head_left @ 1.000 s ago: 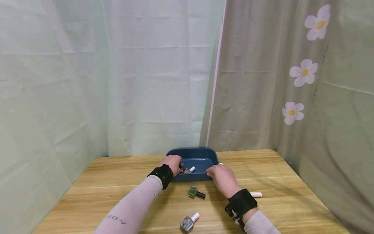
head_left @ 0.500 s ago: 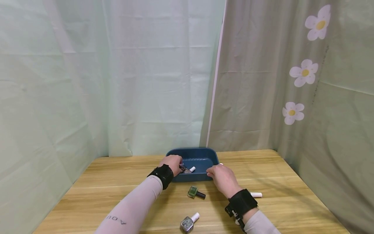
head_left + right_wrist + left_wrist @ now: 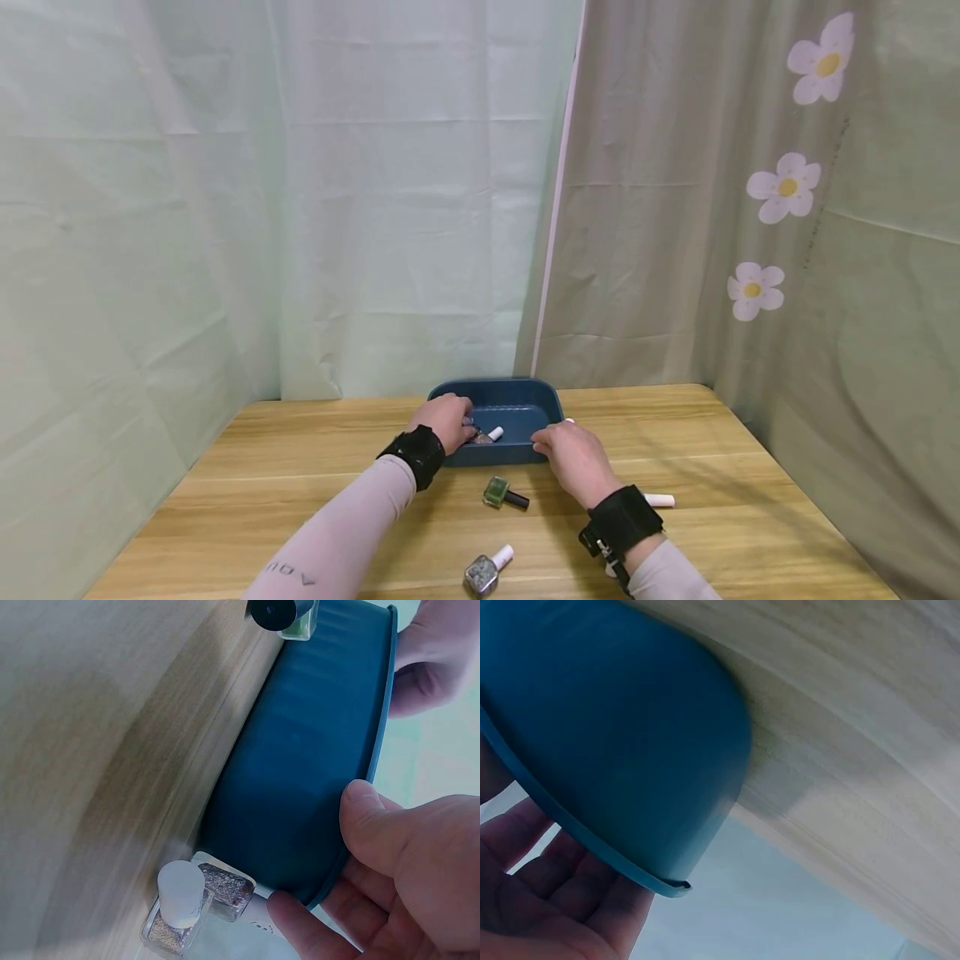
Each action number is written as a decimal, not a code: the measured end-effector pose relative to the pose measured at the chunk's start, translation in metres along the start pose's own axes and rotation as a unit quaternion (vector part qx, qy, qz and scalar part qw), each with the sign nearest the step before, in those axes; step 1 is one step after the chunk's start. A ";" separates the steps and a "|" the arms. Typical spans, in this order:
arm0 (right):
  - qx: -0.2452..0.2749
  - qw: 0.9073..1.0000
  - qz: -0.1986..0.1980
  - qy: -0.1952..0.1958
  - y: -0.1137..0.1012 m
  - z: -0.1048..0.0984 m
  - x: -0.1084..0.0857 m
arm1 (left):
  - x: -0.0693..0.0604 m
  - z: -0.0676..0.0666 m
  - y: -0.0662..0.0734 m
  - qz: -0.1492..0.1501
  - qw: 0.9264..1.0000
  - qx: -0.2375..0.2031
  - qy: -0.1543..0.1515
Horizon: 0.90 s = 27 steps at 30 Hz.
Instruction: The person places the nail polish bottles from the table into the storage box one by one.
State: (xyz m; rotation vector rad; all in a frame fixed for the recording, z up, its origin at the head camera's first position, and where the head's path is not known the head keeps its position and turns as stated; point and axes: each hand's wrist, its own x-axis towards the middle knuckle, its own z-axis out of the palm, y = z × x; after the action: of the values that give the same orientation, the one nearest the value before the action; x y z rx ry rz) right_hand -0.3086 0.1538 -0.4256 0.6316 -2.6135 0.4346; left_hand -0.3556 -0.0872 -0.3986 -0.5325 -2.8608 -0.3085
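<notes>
A dark blue plastic bin (image 3: 517,454) stands at the back of the wooden table. My left hand (image 3: 444,421) reaches over its left side, fingers curled down around a small dark nail polish bottle (image 3: 469,422) that is mostly hidden. Beside those fingertips lies a glittery bottle with a white cap (image 3: 496,433), inside the bin. My right hand (image 3: 405,862) pinches the bin's rim at the front right corner, thumb outside and fingers behind. Right by that corner are two glitter polish bottles, one dark (image 3: 227,891) and one with a white cap (image 3: 180,896).
Before the bin lies a green polish bottle (image 3: 495,492) with a black cap. Nearer me is a silver-glitter bottle (image 3: 481,575), white-capped. Another white cap (image 3: 660,500) shows right of my right wrist. Curtains (image 3: 405,208) hang behind the table.
My left fingers have shifted slightly over the bottles in the bin. My right hand stays on the rim, and the bottles on the table have not moved.
</notes>
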 end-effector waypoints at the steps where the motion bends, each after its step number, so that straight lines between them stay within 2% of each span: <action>1: -0.001 1.000 0.000 0.000 0.000 0.000 0.000 | -0.001 0.000 0.001 0.001 1.000 0.000 0.004; 9: -0.003 1.000 -0.002 0.001 0.000 0.000 0.000 | -0.010 0.005 0.002 0.005 0.999 -0.001 0.032; 16: 0.001 1.000 0.009 -0.002 0.000 -0.001 0.000 | -0.022 0.001 0.005 0.013 0.998 -0.006 0.065; 27: -0.001 1.000 0.004 -0.001 0.002 0.002 0.000 | -0.054 -0.005 0.011 0.060 0.993 0.030 0.099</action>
State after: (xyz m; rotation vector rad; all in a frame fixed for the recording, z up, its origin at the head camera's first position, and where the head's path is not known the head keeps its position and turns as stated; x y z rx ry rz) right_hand -0.3102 0.1546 -0.4272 0.6223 -2.6195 0.4326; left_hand -0.3013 -0.0965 -0.4051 -0.6217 -2.6267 -0.2400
